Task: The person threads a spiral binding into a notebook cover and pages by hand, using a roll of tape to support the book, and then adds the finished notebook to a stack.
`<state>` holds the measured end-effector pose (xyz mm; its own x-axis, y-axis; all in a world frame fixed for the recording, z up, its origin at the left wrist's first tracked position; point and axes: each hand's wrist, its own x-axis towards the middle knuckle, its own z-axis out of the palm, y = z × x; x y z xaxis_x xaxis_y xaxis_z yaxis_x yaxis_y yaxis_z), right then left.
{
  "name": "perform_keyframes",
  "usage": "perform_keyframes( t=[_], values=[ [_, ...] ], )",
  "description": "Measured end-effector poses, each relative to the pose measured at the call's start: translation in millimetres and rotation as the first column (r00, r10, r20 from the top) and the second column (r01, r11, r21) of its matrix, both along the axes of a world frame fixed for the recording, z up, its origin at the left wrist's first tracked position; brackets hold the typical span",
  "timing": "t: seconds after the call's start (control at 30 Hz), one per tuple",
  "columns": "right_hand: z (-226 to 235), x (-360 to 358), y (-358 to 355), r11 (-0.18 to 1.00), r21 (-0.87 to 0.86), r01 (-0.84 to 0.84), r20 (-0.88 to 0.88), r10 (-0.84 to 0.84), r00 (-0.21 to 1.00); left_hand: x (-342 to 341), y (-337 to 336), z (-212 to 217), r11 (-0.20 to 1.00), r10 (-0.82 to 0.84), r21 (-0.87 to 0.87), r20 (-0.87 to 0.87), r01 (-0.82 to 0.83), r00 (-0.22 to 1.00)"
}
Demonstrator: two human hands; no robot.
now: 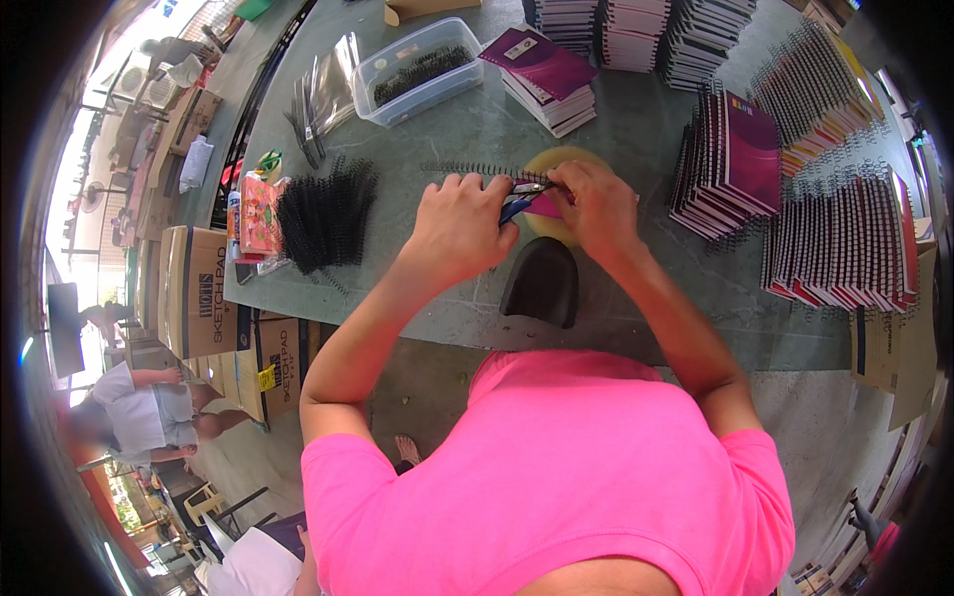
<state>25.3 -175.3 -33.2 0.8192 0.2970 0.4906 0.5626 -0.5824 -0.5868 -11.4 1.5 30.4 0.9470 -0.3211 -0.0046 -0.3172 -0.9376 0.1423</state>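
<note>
A black spiral binding coil (475,169) lies with its long axis nine to three on the green table (636,139), at twelve o'clock from our hands. Our left hand (459,226) grips blue-handled pliers (519,199) closed at its right end; our right hand (594,204) pinches a purple-covered notebook (549,206) there, stacked spiral notebooks (730,159) at three o'clock.
</note>
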Motion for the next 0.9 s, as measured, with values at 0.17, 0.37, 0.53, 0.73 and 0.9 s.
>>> perform_keyframes(
  t=[0.17, 0.37, 0.53, 0.73, 0.9],
  values=[
    [-5, -1, 2, 0.999, 0.049, 0.015, -0.018, -0.014, 1.000, 5, -2, -10, 0.999, -0.010, 0.045, 0.033, 0.008, 0.999],
    [-2, 2, 1, 0.998, -0.047, 0.038, 0.060, -0.035, 0.998, 6, 11, -32, 0.987, -0.010, -0.160, 0.076, 0.022, 0.997],
    [17, 9, -11, 0.999, -0.040, -0.023, 0.002, 0.023, 1.000, -2, 50, -80, 0.982, 0.118, -0.142, -0.042, -0.123, 0.992],
    [-15, 12, -68, 0.902, 0.431, -0.013, -0.551, 0.275, 0.788, -25, 6, -109, 0.901, 0.131, -0.422, 0.056, -0.096, 0.990],
    [-29, 9, -53, 0.736, 0.658, 0.156, -0.607, 0.397, 0.689, -34, -25, -82, 0.739, 0.018, -0.673, -0.017, -0.025, 1.000]
  ],
)
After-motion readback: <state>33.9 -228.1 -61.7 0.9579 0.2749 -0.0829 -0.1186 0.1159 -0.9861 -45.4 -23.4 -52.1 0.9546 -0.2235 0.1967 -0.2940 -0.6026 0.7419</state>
